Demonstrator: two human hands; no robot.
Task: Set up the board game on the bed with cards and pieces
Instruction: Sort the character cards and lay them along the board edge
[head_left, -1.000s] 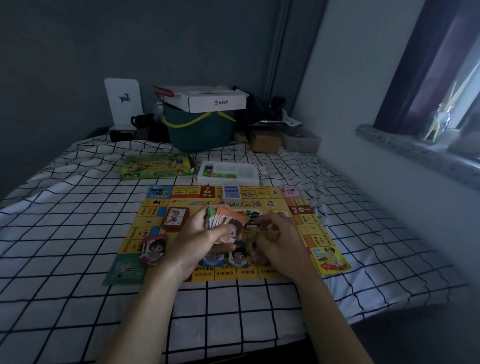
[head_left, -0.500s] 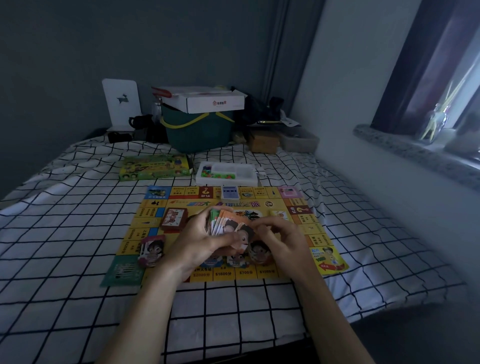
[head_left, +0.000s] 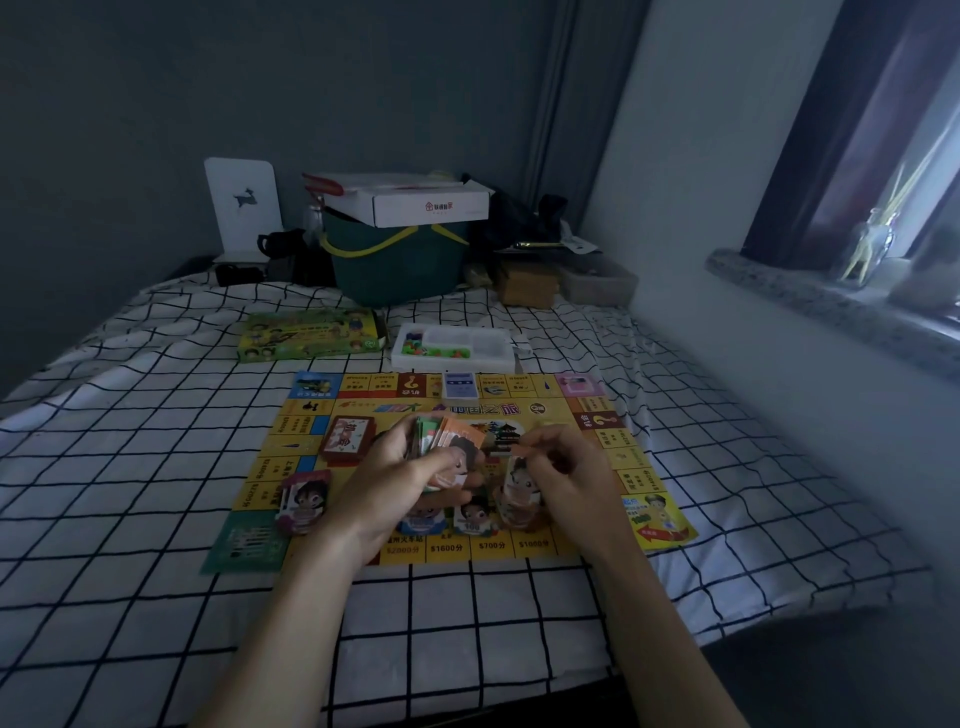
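Your right hand (head_left: 563, 470) has lifted one card (head_left: 519, 480) off the fanned cards (head_left: 447, 441) your left hand (head_left: 400, 478) grips, ready to lay below on the board (head_left: 613, 447).

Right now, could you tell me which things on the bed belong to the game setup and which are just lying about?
Part of the setup:
- game board
- fanned cards gripped by the left hand
- single card pinched by the right hand
- red card deck
- blue card deck
- tray of pieces
- green game box

Lying about:
- green bucket
- white carton
- brown box
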